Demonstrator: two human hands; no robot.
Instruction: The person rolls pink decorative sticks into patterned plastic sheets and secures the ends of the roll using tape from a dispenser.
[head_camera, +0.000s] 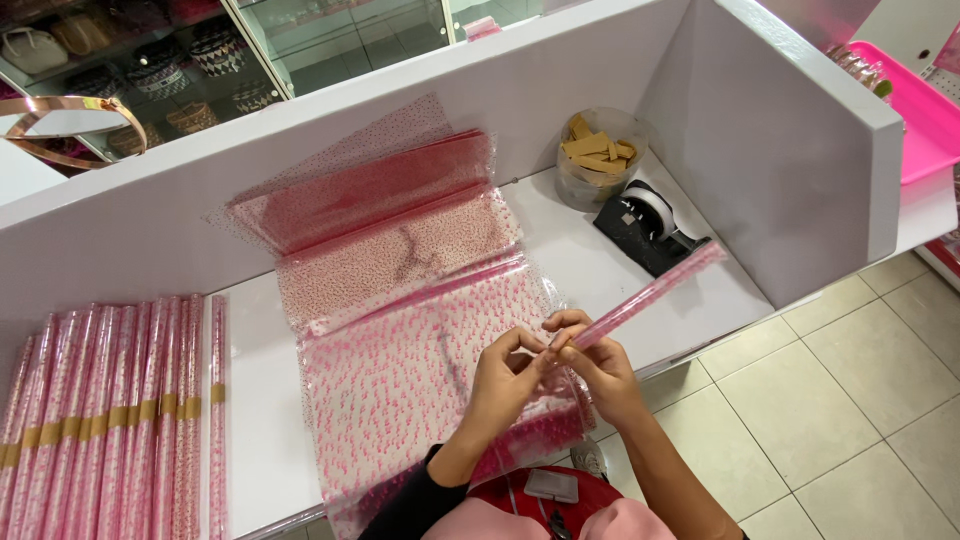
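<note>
— Rolled pink-dotted cellophane tube (645, 295): feather-light, slick, easily crushed — pinched at its near end, pointing toward 2 o'clock above the counter (255, 400).
— Right hand (600, 372) grip clamped on that end; left hand (505, 380) fingertips pressed there too.
— Best held near the end, gently. Flat sheets (400, 300) at 11, finished rolls (100, 410) at 9, tape dispenser (650, 225) at 1.
</note>
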